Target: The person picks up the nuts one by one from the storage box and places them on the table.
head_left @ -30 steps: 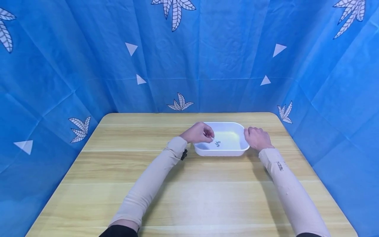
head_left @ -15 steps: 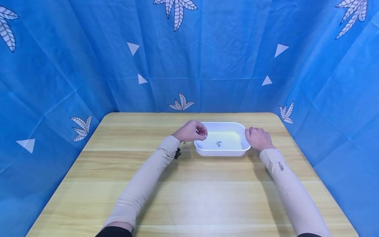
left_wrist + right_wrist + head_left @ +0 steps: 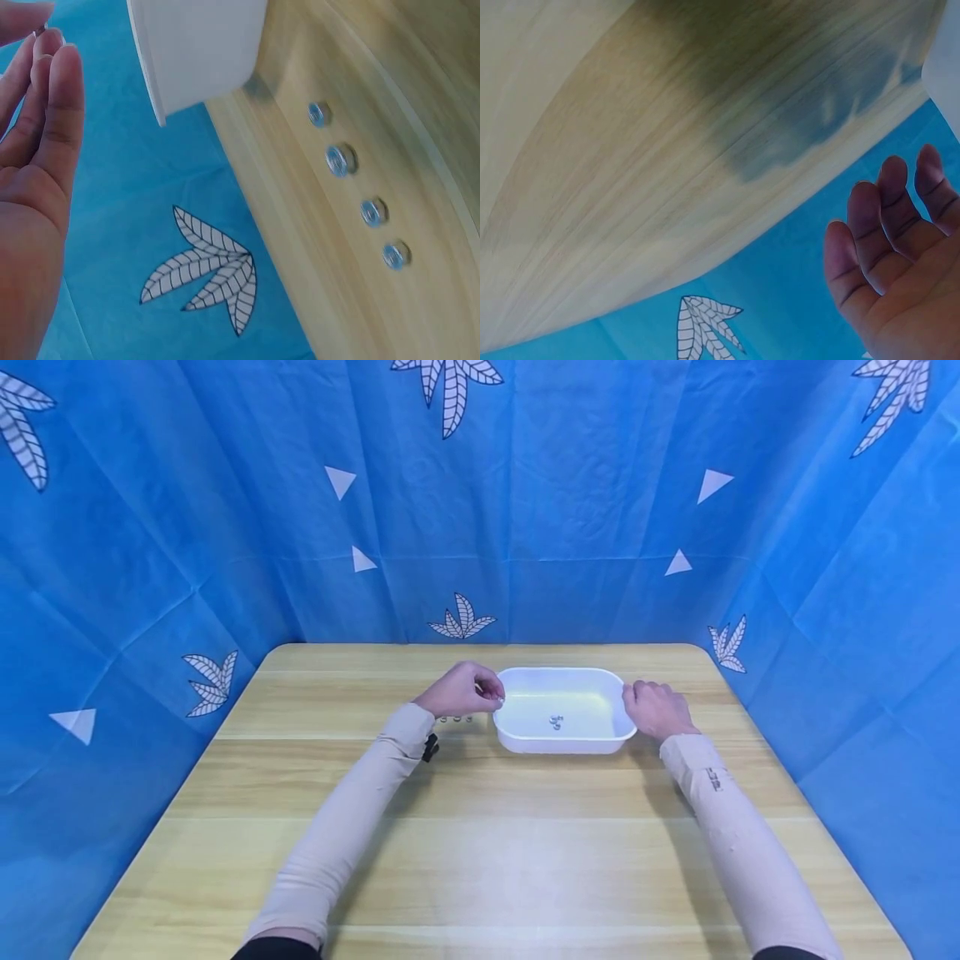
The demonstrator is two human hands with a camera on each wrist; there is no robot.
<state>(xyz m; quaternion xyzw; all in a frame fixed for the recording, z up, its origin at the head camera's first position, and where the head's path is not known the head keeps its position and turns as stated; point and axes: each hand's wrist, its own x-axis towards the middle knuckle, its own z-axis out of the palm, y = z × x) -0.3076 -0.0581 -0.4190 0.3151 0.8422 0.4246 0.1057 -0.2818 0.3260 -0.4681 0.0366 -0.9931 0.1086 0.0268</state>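
My left hand (image 3: 459, 690) is at the left rim of a white plastic tray (image 3: 562, 747). Between thumb and fingertips it pinches a small shiny metal piece (image 3: 40, 30), mostly hidden by the fingers. On the tray floor lies a small cluster of similar metal pieces (image 3: 555, 722). Below the left hand, several small round metal pieces (image 3: 341, 160), ring-like on top, stand in a row on the table. My right hand (image 3: 660, 710) holds the tray's right rim; in the right wrist view its fingers (image 3: 866, 225) curve upward and the thumb is out of sight.
The light wooden table (image 3: 525, 843) has rounded far corners. A blue curtain (image 3: 570, 527) with white leaf and triangle prints hangs behind it and on both sides. The row of metal pieces is left of the tray.
My left hand has moved left from above the tray to its left rim, still pinching the metal piece. The row of pieces has come into view beneath it. The right hand stays at the rim.
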